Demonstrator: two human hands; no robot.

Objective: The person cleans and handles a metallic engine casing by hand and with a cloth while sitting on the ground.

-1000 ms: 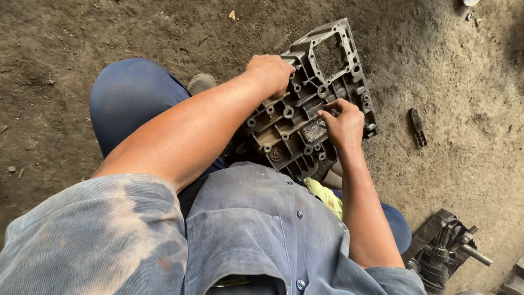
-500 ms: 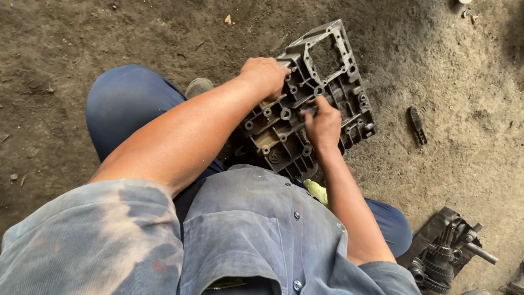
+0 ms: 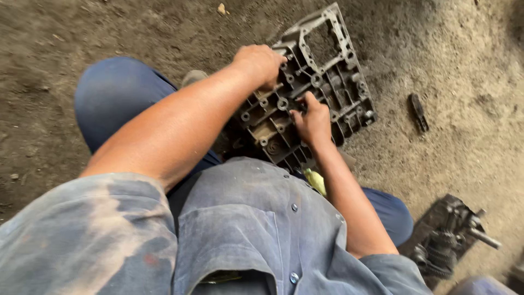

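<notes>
Metal casting, ribbed grey housing, propped tilted on dirt floor against my knees. Head view: my left hand clamped closed over upper-left edge, steadying. My right hand, fingers pinched at small dark part mid-face; contents of pinch hidden. I judge: keep left firm, work right straight into bore. Gear assembly lies well apart.

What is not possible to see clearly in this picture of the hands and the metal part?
- Head view: the right hand covers whatever its fingertips touch on the metal casting.
- The left hand hides the casting's left edge.
- The gear assembly is blurred near the frame's lower right.
</notes>
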